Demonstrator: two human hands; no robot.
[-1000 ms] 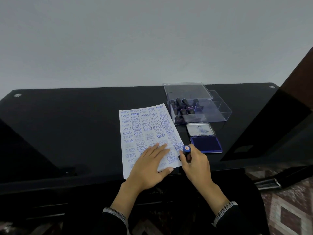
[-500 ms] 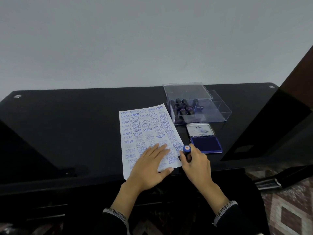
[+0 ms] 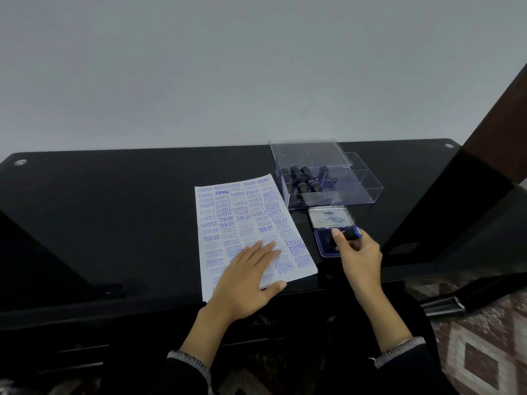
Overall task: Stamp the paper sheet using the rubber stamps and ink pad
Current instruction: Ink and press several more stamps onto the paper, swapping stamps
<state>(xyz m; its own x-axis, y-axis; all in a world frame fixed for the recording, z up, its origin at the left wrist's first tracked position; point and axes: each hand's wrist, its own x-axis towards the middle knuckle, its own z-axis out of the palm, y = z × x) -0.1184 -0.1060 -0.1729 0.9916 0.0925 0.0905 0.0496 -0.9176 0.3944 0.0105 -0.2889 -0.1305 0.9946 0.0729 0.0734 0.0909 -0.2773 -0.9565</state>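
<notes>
A white paper sheet covered with blue stamped words lies on the black table. My left hand rests flat on the sheet's near part, fingers straight. My right hand grips a blue-handled rubber stamp and holds it over the open blue ink pad, right of the sheet. The pad's lid lies open behind it. Whether the stamp face touches the ink is hidden by my fingers.
A clear plastic box holding several dark rubber stamps stands behind the ink pad, its lid propped on top. A dark wooden piece rises at the right. Patterned floor shows at the lower right.
My right hand has carried the stamp from the sheet's right edge over to the ink pad. My left hand has stayed flat on the paper.
</notes>
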